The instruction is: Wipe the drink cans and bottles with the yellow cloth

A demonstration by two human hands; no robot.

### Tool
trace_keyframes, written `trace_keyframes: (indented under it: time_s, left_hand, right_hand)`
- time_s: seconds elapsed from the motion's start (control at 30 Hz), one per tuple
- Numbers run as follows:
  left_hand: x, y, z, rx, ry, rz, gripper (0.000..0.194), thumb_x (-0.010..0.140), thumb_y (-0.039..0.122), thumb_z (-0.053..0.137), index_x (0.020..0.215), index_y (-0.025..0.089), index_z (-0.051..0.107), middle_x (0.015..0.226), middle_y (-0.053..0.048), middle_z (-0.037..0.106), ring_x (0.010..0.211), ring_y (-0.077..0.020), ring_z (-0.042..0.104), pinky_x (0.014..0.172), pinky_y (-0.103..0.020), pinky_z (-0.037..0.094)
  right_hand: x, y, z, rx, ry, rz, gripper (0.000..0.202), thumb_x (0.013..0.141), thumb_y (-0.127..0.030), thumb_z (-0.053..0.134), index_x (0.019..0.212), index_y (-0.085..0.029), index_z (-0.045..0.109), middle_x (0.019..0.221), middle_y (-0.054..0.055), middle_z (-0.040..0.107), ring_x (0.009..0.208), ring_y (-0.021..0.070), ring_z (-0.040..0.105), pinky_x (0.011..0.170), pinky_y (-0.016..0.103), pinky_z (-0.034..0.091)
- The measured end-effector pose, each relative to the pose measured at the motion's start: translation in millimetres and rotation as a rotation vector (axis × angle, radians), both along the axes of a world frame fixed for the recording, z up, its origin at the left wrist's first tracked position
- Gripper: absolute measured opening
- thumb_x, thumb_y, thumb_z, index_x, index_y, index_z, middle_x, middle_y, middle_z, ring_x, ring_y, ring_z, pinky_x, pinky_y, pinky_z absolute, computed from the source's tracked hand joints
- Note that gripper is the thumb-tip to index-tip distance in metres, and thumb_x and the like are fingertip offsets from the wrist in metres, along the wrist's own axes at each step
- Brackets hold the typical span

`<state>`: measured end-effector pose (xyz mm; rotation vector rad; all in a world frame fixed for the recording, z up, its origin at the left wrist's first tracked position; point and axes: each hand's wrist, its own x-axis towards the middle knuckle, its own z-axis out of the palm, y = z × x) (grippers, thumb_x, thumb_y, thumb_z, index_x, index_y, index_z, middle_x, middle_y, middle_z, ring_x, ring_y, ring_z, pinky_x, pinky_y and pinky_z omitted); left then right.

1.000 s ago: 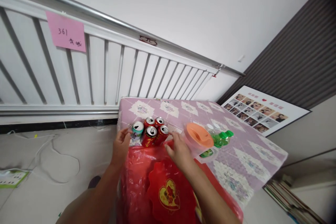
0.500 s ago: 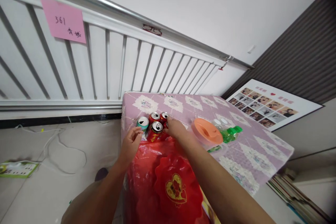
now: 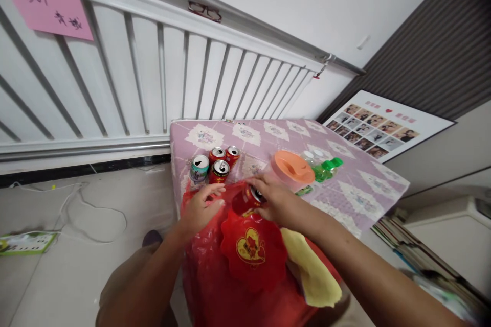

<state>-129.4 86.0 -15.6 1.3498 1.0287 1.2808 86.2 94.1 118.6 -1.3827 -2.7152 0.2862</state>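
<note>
My right hand [image 3: 273, 199] is closed around a red drink can [image 3: 245, 200], its opened top facing away from me. The can is above the near part of the table, just beyond a red scalloped dish [image 3: 253, 250] with a gold heart print. To its left is my left hand [image 3: 203, 209], fingers apart and holding nothing, over a red plastic bag [image 3: 199, 245]. Past that hand stand a teal can [image 3: 199, 169] and a red can with a black rim [image 3: 219, 171]. Two more red cans, one behind [image 3: 217, 154] and one at the right [image 3: 232, 155], stand close by.
A yellow cloth [image 3: 312, 268] lies right of the dish. Farther right are an orange-lidded tub [image 3: 293, 167] and several green-capped bottles [image 3: 326, 169], on a purple patterned tablecloth [image 3: 356, 196]. A white radiator [image 3: 176, 71] runs behind. Cables [image 3: 99, 214] lie on the floor.
My right hand has lifted a red can from the group and brought it toward me, over the red dish. My left hand has drawn back from the teal can. The yellow cloth shows more fully.
</note>
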Motion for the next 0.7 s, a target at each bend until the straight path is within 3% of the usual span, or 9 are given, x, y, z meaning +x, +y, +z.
trace_keyframes:
  time_s: [0.2, 0.4, 0.57, 0.63, 0.7]
  left_hand:
    - [22.8, -9.8, -1.7, 0.073, 0.151, -0.304, 0.063, 0.069, 0.021, 0.076, 0.131, 0.025, 0.06, 0.136, -0.009, 0.062, 0.123, -0.0262, 0.058, 0.109, -0.044, 0.043]
    - [41.7, -13.7, -15.7, 0.179, 0.304, -0.383, 0.091, 0.059, 0.027, 0.086, 0.142, 0.027, 0.048, 0.143, -0.011, 0.056, 0.131, -0.0323, 0.052, 0.113, -0.05, 0.039]
    - [51.2, -15.2, -18.4, 0.241, 0.374, -0.394, 0.078, 0.063, 0.025, 0.084, 0.135, 0.025, 0.055, 0.138, -0.011, 0.06, 0.128, -0.033, 0.054, 0.111, -0.051, 0.04]
    - [50.6, -16.6, -14.7, 0.214, 0.347, -0.373, 0.079, 0.063, 0.024, 0.084, 0.135, 0.025, 0.054, 0.137, -0.011, 0.06, 0.126, -0.0326, 0.056, 0.11, -0.049, 0.042]
    - [48.1, -17.5, -11.0, 0.139, 0.288, -0.327, 0.08, 0.062, 0.022, 0.084, 0.136, 0.025, 0.053, 0.136, -0.01, 0.061, 0.125, -0.032, 0.057, 0.109, -0.048, 0.043]
  right_hand:
    - [23.2, -43.8, -38.3, -0.043, 0.03, 0.123, 0.061, 0.081, -0.005, 0.054, 0.138, -0.027, 0.051, 0.134, 0.01, 0.055, 0.124, 0.0233, 0.052, 0.101, 0.039, 0.048]
    - [19.7, -54.0, -51.8, -0.033, 0.016, 0.166, 0.055, 0.09, -0.008, 0.049, 0.142, -0.025, 0.048, 0.146, 0.012, 0.048, 0.139, 0.0237, 0.041, 0.111, 0.042, 0.041]
    - [28.4, -63.6, -45.8, -0.048, 0.105, 0.032, 0.075, 0.079, -0.006, 0.06, 0.148, -0.027, 0.039, 0.154, 0.013, 0.039, 0.144, 0.0256, 0.035, 0.112, 0.044, 0.04]
    - [41.1, -74.0, -45.6, -0.014, 0.165, -0.083, 0.071, 0.082, -0.014, 0.062, 0.148, -0.025, 0.039, 0.155, 0.014, 0.038, 0.143, 0.0271, 0.037, 0.111, 0.045, 0.041]
    - [56.0, -89.5, -50.7, 0.017, 0.227, -0.224, 0.056, 0.088, -0.023, 0.059, 0.142, -0.023, 0.047, 0.147, 0.015, 0.047, 0.135, 0.0269, 0.048, 0.108, 0.046, 0.044]
